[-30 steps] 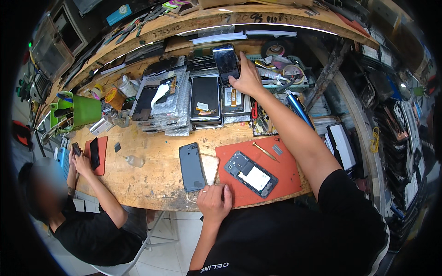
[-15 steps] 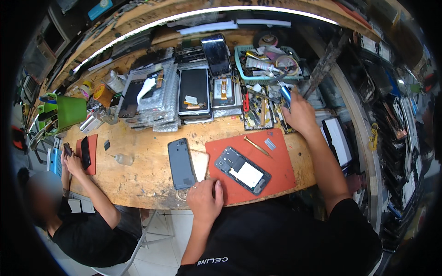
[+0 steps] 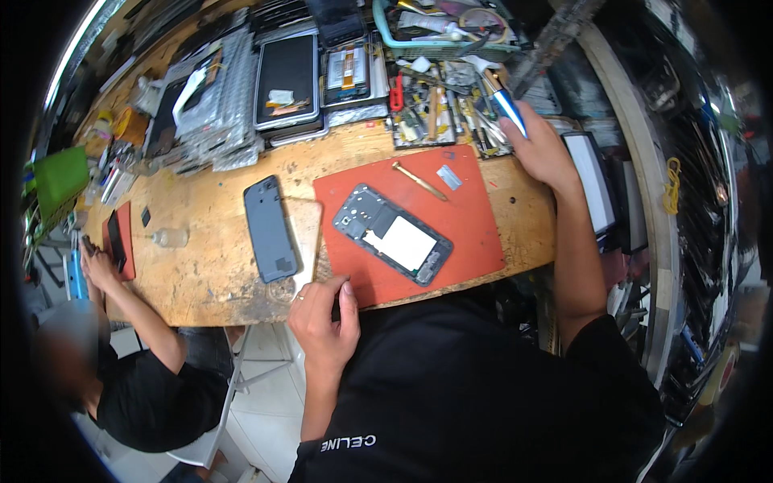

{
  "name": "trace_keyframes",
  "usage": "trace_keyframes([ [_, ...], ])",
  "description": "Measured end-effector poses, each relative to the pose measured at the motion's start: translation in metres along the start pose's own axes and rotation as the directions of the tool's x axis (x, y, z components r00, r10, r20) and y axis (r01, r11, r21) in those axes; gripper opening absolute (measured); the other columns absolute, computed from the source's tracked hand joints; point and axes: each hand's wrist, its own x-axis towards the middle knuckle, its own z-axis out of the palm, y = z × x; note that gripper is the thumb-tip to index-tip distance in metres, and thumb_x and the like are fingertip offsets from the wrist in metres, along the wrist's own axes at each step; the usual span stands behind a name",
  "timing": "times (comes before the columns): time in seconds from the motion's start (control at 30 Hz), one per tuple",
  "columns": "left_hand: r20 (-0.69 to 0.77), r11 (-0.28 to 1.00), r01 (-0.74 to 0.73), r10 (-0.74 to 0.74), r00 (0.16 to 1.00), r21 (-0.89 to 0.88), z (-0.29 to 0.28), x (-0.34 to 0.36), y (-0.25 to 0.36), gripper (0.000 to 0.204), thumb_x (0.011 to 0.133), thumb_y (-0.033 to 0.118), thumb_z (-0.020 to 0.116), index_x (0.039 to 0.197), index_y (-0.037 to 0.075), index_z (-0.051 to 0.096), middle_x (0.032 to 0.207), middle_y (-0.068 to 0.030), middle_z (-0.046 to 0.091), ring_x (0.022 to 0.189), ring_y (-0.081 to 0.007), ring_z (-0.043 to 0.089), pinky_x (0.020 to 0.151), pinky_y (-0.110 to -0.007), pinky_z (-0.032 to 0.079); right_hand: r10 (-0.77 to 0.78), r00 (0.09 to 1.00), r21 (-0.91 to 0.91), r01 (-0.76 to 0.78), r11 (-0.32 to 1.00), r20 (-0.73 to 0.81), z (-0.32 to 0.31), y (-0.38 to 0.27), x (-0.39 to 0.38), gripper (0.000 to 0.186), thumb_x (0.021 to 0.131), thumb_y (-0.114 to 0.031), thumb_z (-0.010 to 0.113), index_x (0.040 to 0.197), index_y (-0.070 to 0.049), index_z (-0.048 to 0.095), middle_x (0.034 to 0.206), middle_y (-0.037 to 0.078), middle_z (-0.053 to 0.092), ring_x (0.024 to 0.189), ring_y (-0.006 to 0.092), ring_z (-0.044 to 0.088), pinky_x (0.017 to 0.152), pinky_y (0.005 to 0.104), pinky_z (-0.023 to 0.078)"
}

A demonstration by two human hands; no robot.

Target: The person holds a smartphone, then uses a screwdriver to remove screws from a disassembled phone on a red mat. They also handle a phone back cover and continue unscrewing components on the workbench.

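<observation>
Blue-handled tool [image 3: 509,107] gripped in right hand [image 3: 541,149] fingers over the tool clutter; left hand [image 3: 324,319], loosely curled, empty, steadies red mat [image 3: 467,233] bearing opened phone frame [image 3: 392,235].

worktop [image 3: 209,274]: worn wood | clear small bottle [image 3: 169,237] near left end | green box [image 3: 60,179] at far left edge | stacked phone screens [image 3: 286,80] along back | red-handled tool [image 3: 395,88] among clutter | teal basket [image 3: 435,32] of odds at rear | second person in black shirt [image 3: 153,394] seated at left | white chair [image 3: 217,435] below
</observation>
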Motion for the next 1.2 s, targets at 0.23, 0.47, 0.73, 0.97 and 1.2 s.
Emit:
trace_keyframes([
  [0.23,-0.003,0.997,-0.072,0.072,0.997,0.003,0.009,0.018,0.003,0.008,0.091,0.000,0.072,0.099,0.000,0.075,0.079,-0.0124,0.068,0.069,-0.0309,0.064,0.064,-0.042,0.048,0.105,0.950,0.562,-0.261,0.785,0.295,-0.014,-0.016,-0.058,0.035,0.114,-0.031,0.051,0.133,-0.002,0.056,0.092,0.011,0.069,0.070,0.0195,0.069,0.063,0.0334,0.056],
  [0.47,0.022,0.993,-0.114,0.114,0.993,0.003,0.016,0.020,0.001,0.009,0.090,0.000,0.073,0.100,0.001,0.075,0.078,-0.0117,0.068,0.070,-0.0303,0.064,0.064,-0.042,0.048,-0.161,0.841,0.856,-0.510,0.087,0.517,0.032,-0.040,-0.090,0.030,0.115,-0.028,0.044,0.131,-0.003,0.052,0.095,0.007,0.064,0.065,0.0115,0.063,0.055,0.0246,0.053],
  [0.73,0.017,0.999,-0.043,0.044,0.999,-0.023,0.015,0.012,-0.001,0.009,0.092,0.000,0.073,0.100,0.000,0.075,0.080,-0.0128,0.069,0.070,-0.0312,0.065,0.065,-0.042,0.049,-0.154,0.890,0.902,-0.414,0.126,0.430,0.054,-0.066,-0.086,0.047,0.115,-0.027,0.040,0.149,0.005,0.046,0.088,0.006,0.057,0.058,0.0111,0.055,0.051,0.0265,0.048],
  [0.97,0.099,0.923,0.178,-0.152,0.983,-0.341,0.029,0.011,0.013,0.015,0.097,0.001,0.073,0.112,-0.002,0.072,0.086,-0.0093,0.070,0.074,-0.0215,0.065,0.070,-0.035,0.052,-0.200,0.911,0.932,-0.361,0.038,0.361,0.074,-0.085,-0.080,0.040,0.114,-0.033,0.042,0.140,-0.003,0.046,0.098,0.008,0.061,0.072,0.0120,0.061,0.062,0.0275,0.053],
  [1.2,0.401,0.488,0.399,-0.106,0.910,-0.776,0.062,0.031,0.026,0.078,0.099,0.005,0.074,0.162,0.003,0.029,0.137,-0.0119,0.053,0.124,-0.0184,0.057,0.106,-0.037,0.050,-0.341,0.907,0.968,-0.216,0.131,0.248,0.085,-0.118,-0.107,0.053,0.111,-0.031,0.050,0.153,-0.001,0.038,0.105,0.005,0.055,0.088,0.0091,0.053,0.077,0.0256,0.047],
])
